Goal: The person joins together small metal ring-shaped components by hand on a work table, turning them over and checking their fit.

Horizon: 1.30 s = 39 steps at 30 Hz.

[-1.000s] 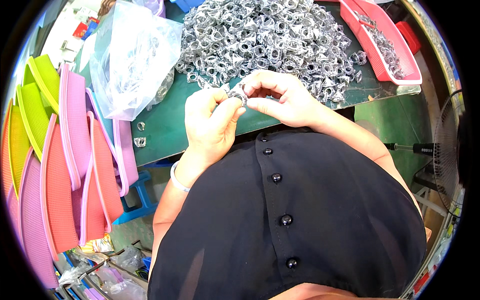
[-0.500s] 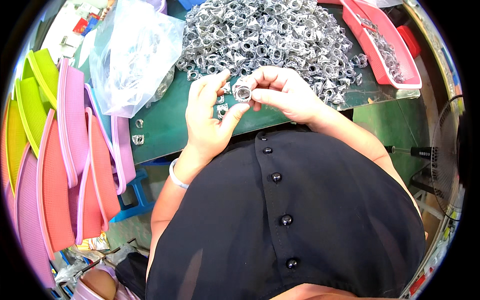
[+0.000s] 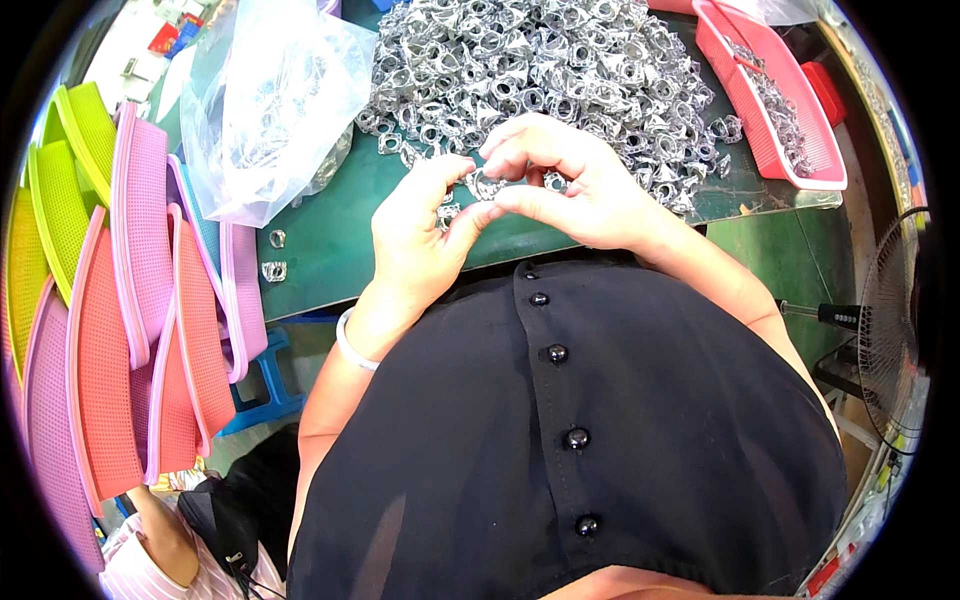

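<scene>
My left hand (image 3: pixel 420 235) and my right hand (image 3: pixel 570 185) meet over the near edge of a green table (image 3: pixel 330 240). Together they pinch one small silver metal ring part (image 3: pixel 487 184) between the fingertips. Just beyond the hands lies a big heap of the same shiny metal parts (image 3: pixel 540 70). A white band sits on my left wrist (image 3: pixel 352 345).
A clear plastic bag (image 3: pixel 270 110) with parts lies at the table's left. A pink tray (image 3: pixel 770 100) holding parts stands at the right. Stacked pink, orange and green mesh baskets (image 3: pixel 120 290) lean at the left. A fan (image 3: pixel 890 320) stands right. Another person (image 3: pixel 190 540) is at lower left.
Both hands have shifted slightly away from my body toward the heap, still turning the small metal part between the fingertips. A person has come into view at lower left.
</scene>
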Available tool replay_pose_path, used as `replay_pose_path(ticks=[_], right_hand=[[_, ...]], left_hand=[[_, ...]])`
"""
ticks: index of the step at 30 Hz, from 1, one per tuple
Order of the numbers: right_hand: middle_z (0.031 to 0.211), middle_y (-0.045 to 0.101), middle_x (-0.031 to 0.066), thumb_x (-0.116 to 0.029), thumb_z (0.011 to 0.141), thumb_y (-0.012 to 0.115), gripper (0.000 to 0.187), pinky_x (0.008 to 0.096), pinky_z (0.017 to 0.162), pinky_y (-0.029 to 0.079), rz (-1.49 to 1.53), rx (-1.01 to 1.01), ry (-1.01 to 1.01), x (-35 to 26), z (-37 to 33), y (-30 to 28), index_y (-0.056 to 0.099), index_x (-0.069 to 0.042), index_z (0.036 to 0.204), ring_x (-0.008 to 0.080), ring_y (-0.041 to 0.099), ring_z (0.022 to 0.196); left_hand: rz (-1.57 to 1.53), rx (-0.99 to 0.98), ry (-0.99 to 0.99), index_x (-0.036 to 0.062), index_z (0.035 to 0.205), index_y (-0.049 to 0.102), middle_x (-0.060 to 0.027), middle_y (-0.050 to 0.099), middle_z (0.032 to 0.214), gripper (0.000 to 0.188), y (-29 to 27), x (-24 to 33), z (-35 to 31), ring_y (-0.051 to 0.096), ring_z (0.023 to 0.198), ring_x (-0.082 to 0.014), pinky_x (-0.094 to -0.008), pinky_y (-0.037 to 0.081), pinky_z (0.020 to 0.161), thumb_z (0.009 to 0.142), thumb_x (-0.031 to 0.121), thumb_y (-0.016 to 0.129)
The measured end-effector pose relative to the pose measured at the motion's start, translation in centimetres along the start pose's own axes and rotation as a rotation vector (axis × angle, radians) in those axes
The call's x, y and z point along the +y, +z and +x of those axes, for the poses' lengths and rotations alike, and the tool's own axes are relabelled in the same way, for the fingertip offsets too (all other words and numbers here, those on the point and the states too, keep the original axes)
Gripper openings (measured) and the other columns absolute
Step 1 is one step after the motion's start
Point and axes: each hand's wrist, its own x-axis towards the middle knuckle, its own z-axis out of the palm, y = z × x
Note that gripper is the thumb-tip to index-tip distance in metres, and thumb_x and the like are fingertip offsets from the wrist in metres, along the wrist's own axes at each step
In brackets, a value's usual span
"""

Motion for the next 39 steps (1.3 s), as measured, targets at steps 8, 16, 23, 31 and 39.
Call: replay_pose_path(ticks=[8, 16, 23, 31, 39], right_hand=[[0.095, 0.054, 0.0060, -0.004, 0.079, 0.060, 0.007, 0.0256, 0.072, 0.042, 0.069, -0.084, 0.086, 0.2, 0.3, 0.2, 0.057, -0.002, 0.085, 0.0123, 0.052, 0.083], [0.097, 0.052, 0.0059, -0.006, 0.080, 0.060, 0.008, 0.0261, 0.072, 0.042, -0.021, -0.117, -0.011, -0.3, 0.2, -0.1, 0.056, -0.003, 0.086, 0.0137, 0.053, 0.081], [0.093, 0.052, 0.0064, -0.008, 0.080, 0.060, 0.010, 0.0246, 0.066, 0.042, -0.098, -0.182, -0.059, -0.1, 0.3, -0.1, 0.056, -0.002, 0.087, 0.0136, 0.052, 0.078], [0.076, 0.053, -0.0020, -0.016, 0.086, 0.057, 0.013, 0.0204, 0.060, 0.037, 0.336, -0.204, 0.307, -0.3, 0.4, 0.1, 0.056, -0.004, 0.083, 0.0049, 0.046, 0.069], [0.068, 0.051, -0.0044, -0.022, 0.086, 0.058, 0.017, 0.0196, 0.055, 0.035, 0.448, -0.317, 0.389, 0.4, 0.1, -0.2, 0.057, -0.006, 0.080, 0.0037, 0.044, 0.063]], left_hand=[[-0.193, -0.035, -0.035, 0.0004, 0.105, 0.055, -0.0086, 0.060, 0.092, 0.039, -0.4, -0.1, -0.2, 0.059, 0.080, -0.0176, -0.0263, 0.049, 0.069, 0.070, 0.008, 0.073], [-0.880, -0.186, -0.474, -0.0031, 0.112, 0.050, -0.0064, 0.058, 0.093, 0.027, -0.9, -0.1, -0.6, 0.056, 0.080, -0.0101, -0.0223, 0.047, 0.071, 0.086, 0.004, 0.056], [-0.865, -0.203, -0.473, 0.0002, 0.111, 0.052, -0.0039, 0.058, 0.089, 0.028, -0.8, -0.4, -1.2, 0.056, 0.075, -0.0091, -0.0218, 0.047, 0.068, 0.084, 0.004, 0.059], [-0.097, -0.135, 0.072, 0.0005, 0.106, 0.054, -0.0079, 0.057, 0.081, 0.036, -0.8, -0.2, -0.8, 0.056, 0.065, -0.0154, -0.0263, 0.046, 0.056, 0.076, 0.014, 0.069], [0.122, -0.140, 0.235, 0.0008, 0.100, 0.055, -0.0092, 0.054, 0.069, 0.033, -0.4, -0.4, -1.1, 0.053, 0.058, -0.0243, -0.0317, 0.044, 0.051, 0.082, 0.029, 0.060]])
